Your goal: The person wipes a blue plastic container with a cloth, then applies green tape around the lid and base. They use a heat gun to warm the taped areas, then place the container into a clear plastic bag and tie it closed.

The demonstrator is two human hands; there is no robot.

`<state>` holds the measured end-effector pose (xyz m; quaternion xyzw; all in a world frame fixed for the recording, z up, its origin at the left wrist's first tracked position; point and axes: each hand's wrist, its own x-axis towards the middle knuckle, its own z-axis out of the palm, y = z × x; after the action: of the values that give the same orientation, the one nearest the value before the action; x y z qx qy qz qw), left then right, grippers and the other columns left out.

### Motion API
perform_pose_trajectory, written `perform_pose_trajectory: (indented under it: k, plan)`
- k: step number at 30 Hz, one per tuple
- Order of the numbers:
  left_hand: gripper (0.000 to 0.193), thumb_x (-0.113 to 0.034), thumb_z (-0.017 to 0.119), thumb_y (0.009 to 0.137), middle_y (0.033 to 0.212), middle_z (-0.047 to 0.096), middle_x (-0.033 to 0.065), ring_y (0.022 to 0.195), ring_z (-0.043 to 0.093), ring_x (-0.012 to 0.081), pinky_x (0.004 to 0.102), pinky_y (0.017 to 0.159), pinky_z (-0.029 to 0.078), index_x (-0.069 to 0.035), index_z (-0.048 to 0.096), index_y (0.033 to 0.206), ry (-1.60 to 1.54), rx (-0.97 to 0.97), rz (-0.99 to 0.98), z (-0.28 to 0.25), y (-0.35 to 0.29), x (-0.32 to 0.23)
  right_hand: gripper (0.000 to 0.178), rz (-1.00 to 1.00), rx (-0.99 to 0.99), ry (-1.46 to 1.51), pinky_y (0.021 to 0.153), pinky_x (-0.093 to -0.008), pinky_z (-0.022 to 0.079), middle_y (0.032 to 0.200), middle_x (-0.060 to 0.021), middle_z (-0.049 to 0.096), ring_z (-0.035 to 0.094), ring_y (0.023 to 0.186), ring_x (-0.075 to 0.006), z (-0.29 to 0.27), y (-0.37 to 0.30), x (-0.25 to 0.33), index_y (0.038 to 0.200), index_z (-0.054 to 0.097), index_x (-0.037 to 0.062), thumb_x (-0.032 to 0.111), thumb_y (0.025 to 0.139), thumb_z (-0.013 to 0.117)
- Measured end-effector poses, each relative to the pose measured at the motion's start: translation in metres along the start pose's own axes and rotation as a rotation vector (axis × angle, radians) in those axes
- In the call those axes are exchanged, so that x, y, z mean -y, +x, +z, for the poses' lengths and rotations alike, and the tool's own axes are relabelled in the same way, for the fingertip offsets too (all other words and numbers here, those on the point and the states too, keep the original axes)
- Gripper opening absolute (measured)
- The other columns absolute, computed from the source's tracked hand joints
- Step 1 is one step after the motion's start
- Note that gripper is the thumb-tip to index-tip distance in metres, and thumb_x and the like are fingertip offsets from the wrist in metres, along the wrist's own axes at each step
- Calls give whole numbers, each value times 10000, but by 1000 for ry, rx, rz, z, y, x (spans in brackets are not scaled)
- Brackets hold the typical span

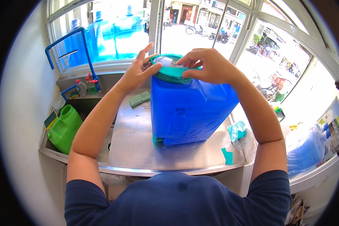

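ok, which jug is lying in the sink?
The green jug, tipped in the sink at left. The blue jug stands upright on the counter, both hands at its cap.
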<state>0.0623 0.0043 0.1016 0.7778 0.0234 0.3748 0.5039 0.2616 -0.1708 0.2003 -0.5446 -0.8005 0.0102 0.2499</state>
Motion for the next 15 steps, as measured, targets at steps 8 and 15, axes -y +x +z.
perform_pose_trajectory:
  k: [8, 15]
  plan:
    - [1112, -524, 745, 833, 1503, 341, 321, 1418, 343, 399, 455, 1175, 267, -122, 29, 1583, 86, 47, -4, -1, -6, 6, 939, 186, -207, -149, 1058, -445, 434, 1348, -228, 578, 557, 1250, -397, 5, -22, -23, 1462, 449, 76, 526, 723, 815]
    - [1305, -642, 745, 758, 1494, 335, 344, 1442, 294, 424, 472, 1187, 224, -72, -112, 1561, 541, 46, 32, -4, -9, 5, 1009, 165, -16, -258, 1070, -408, 421, 1268, -229, 634, 588, 1218, -363, 6, -22, -39, 1458, 430, 5, 602, 724, 783]
